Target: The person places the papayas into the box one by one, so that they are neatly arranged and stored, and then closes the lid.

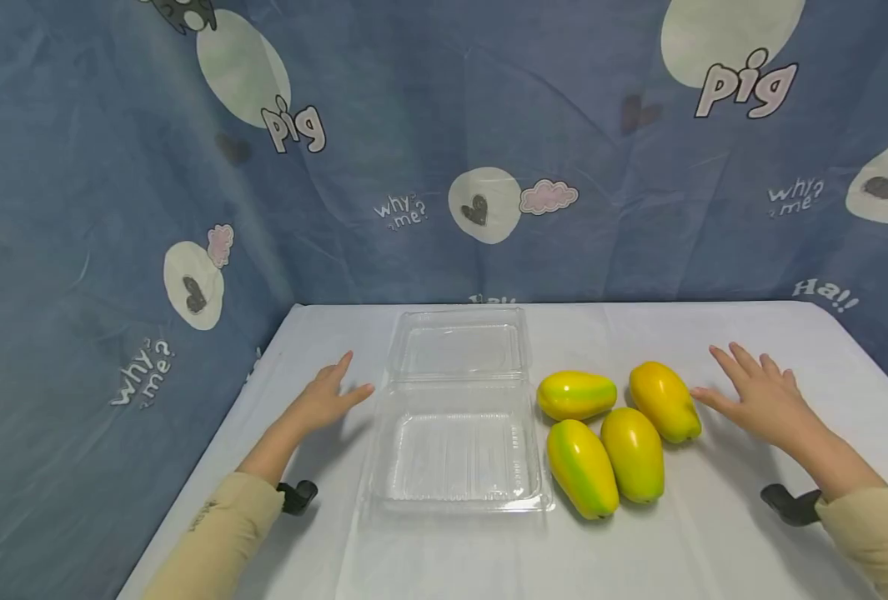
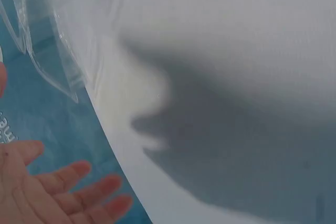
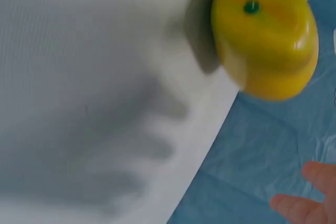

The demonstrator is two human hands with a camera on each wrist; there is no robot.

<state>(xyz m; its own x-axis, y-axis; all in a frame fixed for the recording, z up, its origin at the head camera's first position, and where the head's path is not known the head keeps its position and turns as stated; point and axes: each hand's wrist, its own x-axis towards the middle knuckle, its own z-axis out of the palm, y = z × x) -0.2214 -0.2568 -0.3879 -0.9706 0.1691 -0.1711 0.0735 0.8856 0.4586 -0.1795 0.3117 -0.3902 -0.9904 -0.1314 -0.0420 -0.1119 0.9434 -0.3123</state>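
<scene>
My left hand (image 1: 323, 400) hovers over the table left of a clear plastic clamshell box, its fingers extended and holding nothing. The box lies unfolded, its lid (image 1: 459, 346) toward the back and its base (image 1: 454, 504) toward me, with nothing inside. Right of the box sit several yellow papayas with green streaks, one of them a rear papaya (image 1: 577, 395), another a front papaya (image 1: 582, 468). My right hand (image 1: 770, 404) is spread and holds nothing, its thumb tip close to the rightmost papaya (image 1: 664, 402). That papaya's green stem spot (image 3: 252, 7) shows in the right wrist view.
A white cloth covers the table (image 1: 444, 558). Behind it and on the left hangs a blue printed curtain (image 1: 383, 108). Each wrist wears a black camera mount, the left mount (image 1: 298, 497) and the right mount (image 1: 789, 505). Hand shadows fall on the cloth.
</scene>
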